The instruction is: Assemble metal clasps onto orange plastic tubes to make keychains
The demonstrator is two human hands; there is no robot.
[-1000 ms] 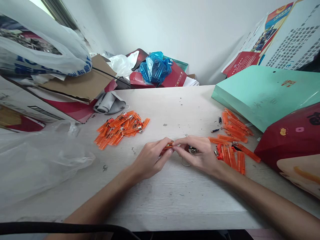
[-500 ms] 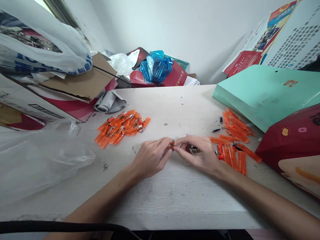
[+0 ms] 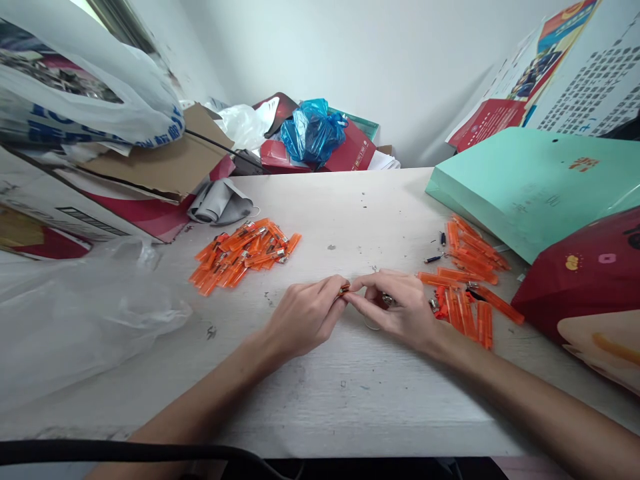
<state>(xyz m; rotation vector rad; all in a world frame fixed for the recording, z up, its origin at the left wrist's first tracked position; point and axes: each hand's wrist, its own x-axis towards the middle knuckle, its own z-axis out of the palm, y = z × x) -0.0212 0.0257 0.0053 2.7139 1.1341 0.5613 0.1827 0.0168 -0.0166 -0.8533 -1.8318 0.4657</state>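
Over the middle of the table, my left hand [image 3: 306, 313] is closed around an orange lighter [image 3: 343, 291]; only its metal-topped end shows between thumb and forefinger. My right hand [image 3: 395, 303] meets it there, thumb and forefinger pinched at that end. Whatever small part the right fingertips may hold is hidden. Small metal parts [image 3: 387, 299] lie beneath the right palm, partly covered. To the left is a heap of orange lighters [image 3: 240, 257] with metal tops. Orange lighter bodies [image 3: 465, 310] lie loosely beside my right wrist, with red pieces [image 3: 441, 302] among them.
Small black parts [image 3: 434, 259] lie near the right-hand pile. A mint-green bag [image 3: 530, 180] and a dark red bag [image 3: 590, 287] border the right side. Clear plastic [image 3: 85, 320] and a cardboard box [image 3: 165, 160] occupy the left. A blue plastic bag [image 3: 313, 133] sits at the back.
Both hands stay joined at the lighter's end. The right fingers have shifted very slightly, covering more of the metal parts under the palm.
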